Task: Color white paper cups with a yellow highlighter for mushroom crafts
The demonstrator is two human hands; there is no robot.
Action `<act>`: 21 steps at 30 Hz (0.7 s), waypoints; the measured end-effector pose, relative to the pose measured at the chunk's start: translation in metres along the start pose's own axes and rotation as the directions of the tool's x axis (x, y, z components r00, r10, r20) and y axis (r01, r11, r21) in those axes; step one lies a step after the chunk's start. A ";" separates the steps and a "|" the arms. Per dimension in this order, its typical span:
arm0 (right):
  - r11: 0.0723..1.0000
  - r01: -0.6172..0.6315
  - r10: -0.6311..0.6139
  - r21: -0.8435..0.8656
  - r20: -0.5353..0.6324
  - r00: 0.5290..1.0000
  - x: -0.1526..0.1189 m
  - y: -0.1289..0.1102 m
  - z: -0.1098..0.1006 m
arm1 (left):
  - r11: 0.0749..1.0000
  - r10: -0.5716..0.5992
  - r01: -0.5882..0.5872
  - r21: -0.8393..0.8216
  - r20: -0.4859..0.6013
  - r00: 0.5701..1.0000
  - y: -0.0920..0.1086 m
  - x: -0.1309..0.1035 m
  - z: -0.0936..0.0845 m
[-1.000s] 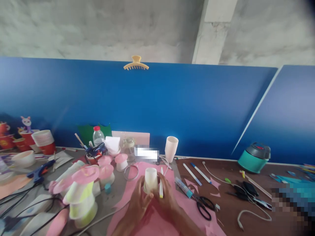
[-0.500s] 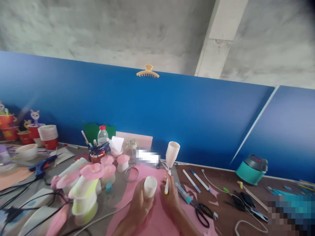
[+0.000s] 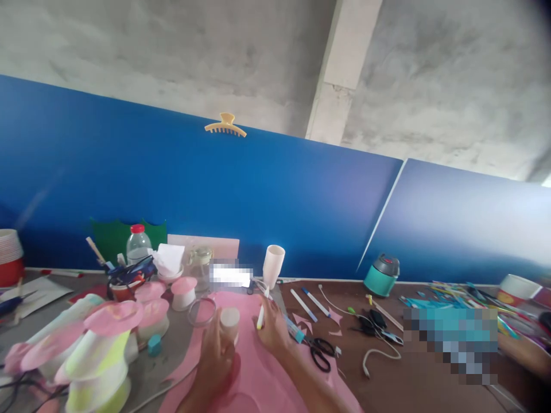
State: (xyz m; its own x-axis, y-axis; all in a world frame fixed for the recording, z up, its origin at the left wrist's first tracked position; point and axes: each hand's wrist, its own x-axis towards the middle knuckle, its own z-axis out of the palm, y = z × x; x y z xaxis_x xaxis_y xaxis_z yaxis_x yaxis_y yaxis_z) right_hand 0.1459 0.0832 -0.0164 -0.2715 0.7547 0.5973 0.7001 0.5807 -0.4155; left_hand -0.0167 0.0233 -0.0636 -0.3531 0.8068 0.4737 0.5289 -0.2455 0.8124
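A white paper cup (image 3: 229, 319) is held in my left hand (image 3: 212, 357), its round end facing up, above the pink sheet (image 3: 253, 390). My right hand (image 3: 273, 331) has its fingers closed on a white marker with a yellow end (image 3: 260, 316), just right of the cup. Behind my right hand a tall white cup (image 3: 274, 265) stands near the blue partition. Black-handled scissors (image 3: 321, 353) and a clear, blue-ended pen-like item (image 3: 294, 330) lie to the right of my right forearm.
Pink-topped cup shapes (image 3: 112, 319) crowd the left side, with a capped bottle (image 3: 138, 246) and a glass jar (image 3: 200, 265) behind. To the right are two markers (image 3: 303, 305), a white cable (image 3: 379, 355), a teal container (image 3: 381, 276) and another person's arm (image 3: 523, 350).
The view has swung to the right, bringing another person's arm into sight. My left hand has tilted the cup, and my right hand still holds the marker.
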 end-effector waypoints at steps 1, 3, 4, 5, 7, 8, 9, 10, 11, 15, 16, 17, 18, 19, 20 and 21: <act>1.000 -0.011 0.011 -0.013 0.016 1.000 0.003 0.002 -0.006 | 1.000 -0.007 0.007 0.010 0.006 1.000 0.001 0.000 0.000; 0.999 -0.037 0.038 -0.036 0.040 0.998 0.006 0.009 -0.018 | 0.999 -0.028 0.027 0.019 0.011 1.000 0.004 0.000 0.000; 0.998 -0.050 0.052 -0.042 0.048 0.998 0.007 0.013 -0.023 | 0.999 -0.039 0.039 0.019 0.013 0.999 0.006 -0.001 0.000; 0.997 -0.060 0.062 -0.043 0.054 0.997 0.007 0.017 -0.028 | 0.998 -0.054 0.053 0.015 0.015 0.998 0.007 -0.001 0.000; 0.996 -0.079 0.080 -0.030 0.062 0.995 0.005 0.023 -0.035 | 0.997 -0.074 0.074 0.011 0.018 0.997 0.009 -0.001 0.000; 0.997 -0.081 0.082 -0.014 0.064 0.995 0.003 0.024 -0.037 | 0.997 -0.080 0.080 0.011 0.018 0.997 0.010 -0.001 0.000; 0.997 -0.080 0.079 0.009 0.067 0.995 0.002 0.023 -0.040 | 0.996 -0.089 0.088 0.011 0.019 0.996 0.010 -0.001 0.000; 0.996 -0.081 0.078 0.043 0.067 0.995 0.001 0.021 -0.042 | 0.995 -0.096 0.096 0.008 0.020 0.995 0.010 -0.001 0.001; 0.994 -0.085 0.080 0.075 0.061 0.995 0.001 0.018 -0.043 | 0.995 -0.102 0.102 0.001 0.019 0.995 0.010 -0.001 0.001; 0.981 -0.023 0.002 0.191 0.107 0.994 0.010 -0.009 -0.048 | 0.993 -0.105 0.105 -0.053 0.020 0.994 0.007 -0.001 0.002; 0.981 0.043 -0.071 0.187 0.144 0.987 0.014 -0.018 -0.048 | 0.993 -0.103 0.105 -0.062 0.025 0.994 0.006 -0.002 0.002; 0.978 0.079 -0.111 0.192 0.165 0.980 0.017 -0.026 -0.048 | 0.992 -0.102 0.104 -0.068 0.032 0.994 0.005 -0.002 0.002; 0.975 0.104 -0.140 0.196 0.180 0.974 0.020 -0.034 -0.047 | 0.992 -0.100 0.103 -0.071 0.039 0.994 0.004 -0.002 0.002; 0.972 0.130 -0.169 0.195 0.201 0.965 0.022 -0.041 -0.046 | 0.992 -0.098 0.101 -0.073 0.044 0.994 0.003 -0.002 0.002; 0.974 0.168 -0.202 0.154 0.232 0.951 0.023 -0.047 -0.044 | 0.992 -0.094 0.097 -0.079 0.043 0.995 0.002 -0.002 0.001; 0.974 0.187 -0.214 0.128 0.245 0.946 0.023 -0.052 -0.042 | 0.992 -0.089 0.092 -0.087 0.032 0.995 0.002 -0.002 0.001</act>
State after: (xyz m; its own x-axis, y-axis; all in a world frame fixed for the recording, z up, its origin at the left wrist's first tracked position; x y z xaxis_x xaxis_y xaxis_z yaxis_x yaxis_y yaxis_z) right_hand 0.1310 0.0582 0.0478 -0.5684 0.6646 0.4851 0.5469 0.7456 -0.3807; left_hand -0.0137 0.0216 -0.0634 -0.3743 0.8422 0.3881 0.4252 -0.2160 0.8789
